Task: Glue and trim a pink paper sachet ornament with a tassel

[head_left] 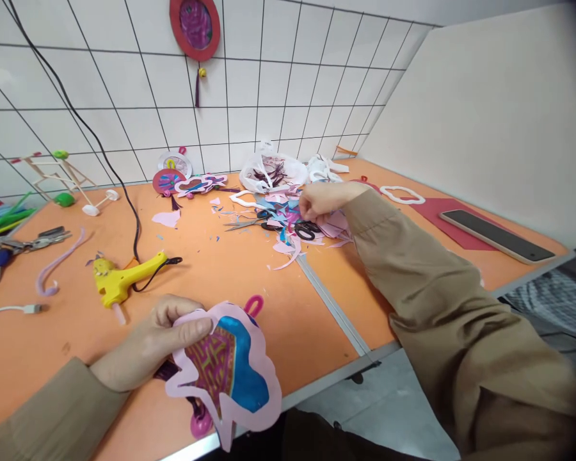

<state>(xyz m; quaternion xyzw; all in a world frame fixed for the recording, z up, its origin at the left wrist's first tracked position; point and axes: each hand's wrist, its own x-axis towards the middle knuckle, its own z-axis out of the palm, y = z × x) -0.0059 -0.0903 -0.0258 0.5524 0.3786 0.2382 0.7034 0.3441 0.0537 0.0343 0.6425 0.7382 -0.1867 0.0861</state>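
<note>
My left hand [160,336] grips a pink cloud-edged craft piece [252,358] between thumb and fingers at the table's front edge. The piece has blue and purple patterned fabric inside, a pink loop on top and a pink bead [201,422] below. My right hand [322,203] reaches over a pile of paper and fabric scraps [283,208], its fingers bent together; whatever may be between them is too small to make out. Black-handled scissors [244,224] lie by the scraps, beneath and left of that hand.
A yellow glue gun [129,276] with a black cord lies left, near keys [38,240] and a white cable [9,310]. Finished ornaments [170,181] and a plastic bag [271,171] stand along the tiled wall. A phone [496,235] rests on red paper [436,214] at right.
</note>
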